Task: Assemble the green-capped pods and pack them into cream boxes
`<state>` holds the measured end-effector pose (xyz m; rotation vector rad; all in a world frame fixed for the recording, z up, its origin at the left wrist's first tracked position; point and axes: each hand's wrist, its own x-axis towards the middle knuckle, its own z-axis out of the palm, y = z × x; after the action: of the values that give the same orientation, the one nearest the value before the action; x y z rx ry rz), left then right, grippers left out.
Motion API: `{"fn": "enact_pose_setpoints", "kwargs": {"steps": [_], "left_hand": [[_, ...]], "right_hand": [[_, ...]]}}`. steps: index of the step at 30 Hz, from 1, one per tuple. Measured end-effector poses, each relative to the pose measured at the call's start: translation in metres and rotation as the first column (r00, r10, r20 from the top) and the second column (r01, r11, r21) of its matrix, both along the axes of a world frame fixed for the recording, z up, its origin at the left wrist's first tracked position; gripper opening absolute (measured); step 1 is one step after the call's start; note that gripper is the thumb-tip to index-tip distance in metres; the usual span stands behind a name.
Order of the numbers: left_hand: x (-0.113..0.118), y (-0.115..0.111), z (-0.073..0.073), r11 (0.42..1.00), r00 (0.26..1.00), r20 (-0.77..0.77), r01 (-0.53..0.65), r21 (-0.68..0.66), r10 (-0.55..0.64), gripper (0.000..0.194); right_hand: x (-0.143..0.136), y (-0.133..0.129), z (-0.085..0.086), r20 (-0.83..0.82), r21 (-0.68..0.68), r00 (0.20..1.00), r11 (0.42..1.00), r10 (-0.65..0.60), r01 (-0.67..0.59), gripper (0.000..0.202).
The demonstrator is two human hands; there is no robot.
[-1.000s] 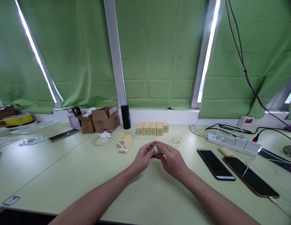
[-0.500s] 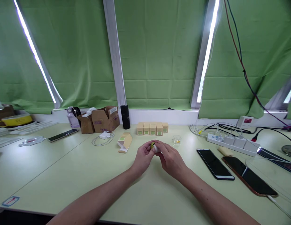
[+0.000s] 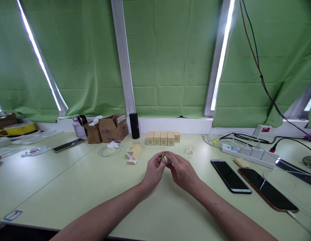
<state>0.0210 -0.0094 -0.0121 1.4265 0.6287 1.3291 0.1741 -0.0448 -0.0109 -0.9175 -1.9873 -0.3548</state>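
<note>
Between my fingertips, above the middle of the table, is a small rounded white and yellow-green object; its kind is hard to tell, as fingers cover most of it. My left hand pinches its yellow-green end. On the white end, my right hand closes its thumb and fingers. Beyond the hands stands a row of small tan cardboard boxes with green labels. An opened small carton lies to the left, and a small clear plastic piece with a yellow spot sits to the right.
Phones lie on the right, near a white power strip with chargers and cables. At the back left are brown cardboard boxes, a black cylinder and a white charger with its cable. Another phone lies farther left.
Both hands keep their grip, with only a slight shift of the fingers around the small object. The whole view has moved very slightly.
</note>
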Motion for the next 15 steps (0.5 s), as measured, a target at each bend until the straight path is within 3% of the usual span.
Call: {"fn": "enact_pose_setpoints", "kwargs": {"steps": [7, 11, 15], "left_hand": [[-0.0090, -0.0041, -0.0017, 0.987, 0.987, -0.014, 0.158, 0.041, -0.158, 0.058], [-0.0082, -0.0030, -0.0044, 0.985, 0.985, -0.064, 0.166, 0.042, -0.163, 0.070], [-0.0061, -0.0011, -0.0031, 0.990, 0.987, -0.096, 0.136, 0.045, -0.131, 0.063]], "right_hand": [[0.0019, 0.0009, -0.0039, -0.049, 0.029, 0.999, 0.999, -0.014, 0.015, 0.046], [0.0019, 0.0027, -0.0073, -0.051, 0.046, 0.998, 0.999, -0.020, 0.022, 0.043], [0.0010, 0.0039, -0.0085, -0.040, 0.087, 0.999, 0.996, -0.014, 0.017, 0.035]]}}
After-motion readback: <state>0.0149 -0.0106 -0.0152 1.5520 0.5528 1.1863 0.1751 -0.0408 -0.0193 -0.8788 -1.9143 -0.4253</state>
